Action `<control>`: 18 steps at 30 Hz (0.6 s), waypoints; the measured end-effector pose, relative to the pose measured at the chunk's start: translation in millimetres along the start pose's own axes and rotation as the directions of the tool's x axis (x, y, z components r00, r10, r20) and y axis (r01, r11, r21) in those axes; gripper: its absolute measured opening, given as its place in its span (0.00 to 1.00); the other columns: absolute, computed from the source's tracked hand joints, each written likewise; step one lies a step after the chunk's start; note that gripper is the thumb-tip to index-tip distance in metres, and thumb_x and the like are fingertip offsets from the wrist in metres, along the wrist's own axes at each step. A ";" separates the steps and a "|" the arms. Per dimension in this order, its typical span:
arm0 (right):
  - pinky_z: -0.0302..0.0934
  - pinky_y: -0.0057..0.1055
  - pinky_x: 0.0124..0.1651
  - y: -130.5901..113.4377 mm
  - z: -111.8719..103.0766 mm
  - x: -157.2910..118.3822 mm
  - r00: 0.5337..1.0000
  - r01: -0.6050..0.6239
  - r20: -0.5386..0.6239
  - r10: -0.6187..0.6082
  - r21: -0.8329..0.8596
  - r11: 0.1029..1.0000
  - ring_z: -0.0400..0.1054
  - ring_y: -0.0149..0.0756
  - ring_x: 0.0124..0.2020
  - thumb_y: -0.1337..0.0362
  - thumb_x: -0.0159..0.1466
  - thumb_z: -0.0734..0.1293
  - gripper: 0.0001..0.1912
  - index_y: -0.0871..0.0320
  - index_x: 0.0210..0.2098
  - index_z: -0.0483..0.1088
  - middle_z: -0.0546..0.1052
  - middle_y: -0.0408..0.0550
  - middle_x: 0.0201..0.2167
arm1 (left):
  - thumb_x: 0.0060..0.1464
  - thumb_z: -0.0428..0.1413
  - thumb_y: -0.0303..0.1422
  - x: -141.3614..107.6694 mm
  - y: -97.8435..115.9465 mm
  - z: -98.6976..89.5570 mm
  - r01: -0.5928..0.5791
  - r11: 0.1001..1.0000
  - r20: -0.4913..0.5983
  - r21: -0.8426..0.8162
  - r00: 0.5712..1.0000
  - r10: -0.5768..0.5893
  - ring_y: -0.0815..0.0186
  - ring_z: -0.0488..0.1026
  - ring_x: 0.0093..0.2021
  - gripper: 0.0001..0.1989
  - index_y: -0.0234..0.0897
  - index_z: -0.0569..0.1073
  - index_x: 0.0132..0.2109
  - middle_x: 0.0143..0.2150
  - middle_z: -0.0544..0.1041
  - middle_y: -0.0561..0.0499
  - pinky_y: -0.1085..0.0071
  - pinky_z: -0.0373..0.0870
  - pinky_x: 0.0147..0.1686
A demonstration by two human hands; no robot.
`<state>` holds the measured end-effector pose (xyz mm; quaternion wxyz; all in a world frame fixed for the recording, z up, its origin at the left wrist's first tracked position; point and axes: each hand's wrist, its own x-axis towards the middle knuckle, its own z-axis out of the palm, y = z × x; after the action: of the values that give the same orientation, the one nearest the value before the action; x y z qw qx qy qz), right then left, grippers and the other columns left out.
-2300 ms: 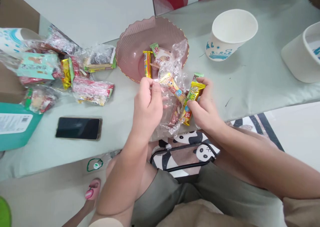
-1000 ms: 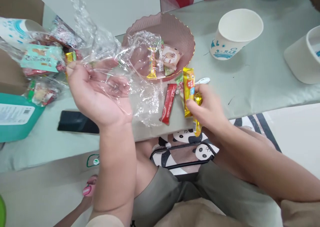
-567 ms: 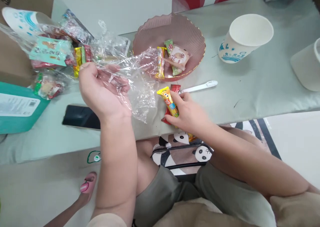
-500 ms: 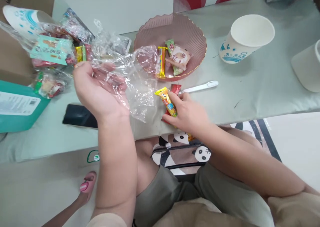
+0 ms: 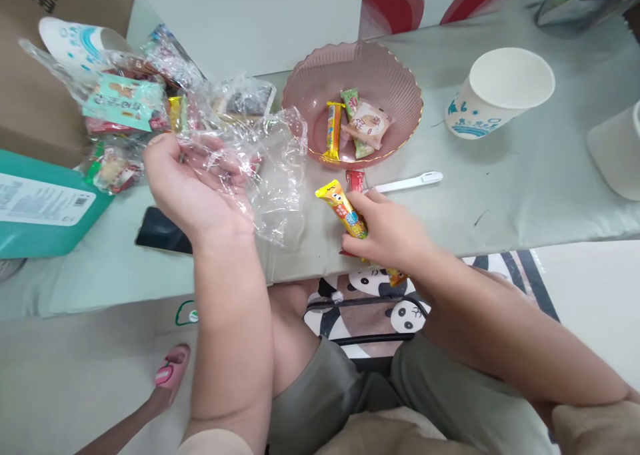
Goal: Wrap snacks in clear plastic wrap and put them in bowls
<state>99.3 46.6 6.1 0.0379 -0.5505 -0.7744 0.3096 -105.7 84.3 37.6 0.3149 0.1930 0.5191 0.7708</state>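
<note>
Left hand (image 5: 187,188) gripping clear bag (image 5: 281,208), near-left of bowl (image 5: 385,75). Right hand (image 5: 393,235) gripping yellow snack stick (image 5: 342,207), near side of bowl. Red packet (image 5: 355,180) partly under right hand.

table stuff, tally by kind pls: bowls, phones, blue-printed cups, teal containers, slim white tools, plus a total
pink bowl: 1
phone: 1, partly hidden
blue-printed cups: 2
teal container: 1
slim white tool: 1
total: 6
</note>
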 end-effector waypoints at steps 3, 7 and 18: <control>0.59 0.33 0.35 9.4 -8.4 -10.0 0.986 0.166 -0.037 -0.162 0.194 0.967 0.66 0.38 0.34 0.62 0.54 0.68 0.10 0.54 0.35 0.66 0.71 0.45 0.35 | 0.60 0.43 0.29 -1.7 4.4 2.3 0.026 0.991 -0.010 -0.131 1.000 -0.028 0.74 0.56 0.21 0.09 0.40 0.56 0.31 0.27 0.62 0.55 0.75 0.50 0.19; 0.66 0.35 0.33 19.6 -27.7 -27.5 0.972 0.205 -0.031 -0.231 0.590 0.781 0.69 0.37 0.29 0.63 0.56 0.68 0.11 0.52 0.38 0.65 0.73 0.41 0.29 | 0.60 0.44 0.30 -0.6 8.4 3.2 0.053 0.987 -0.048 -0.152 0.997 -0.061 0.74 0.56 0.20 0.10 0.40 0.56 0.30 0.26 0.63 0.55 0.73 0.46 0.19; 0.65 0.42 0.47 -12.5 -128.8 110.7 0.942 0.080 -0.311 -0.123 -0.146 0.986 0.75 0.43 0.47 0.59 0.60 0.67 0.14 0.57 0.44 0.70 0.77 0.45 0.39 | 0.59 0.48 0.30 -2.6 12.5 -1.3 0.193 0.977 -0.087 -0.095 0.976 -0.201 0.74 0.61 0.17 0.04 0.39 0.63 0.35 0.25 0.70 0.57 0.73 0.49 0.21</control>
<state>97.1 197.4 85.1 0.1422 -0.5538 -0.8041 0.1626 -108.2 78.4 48.7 0.3725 0.0892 0.5165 0.7658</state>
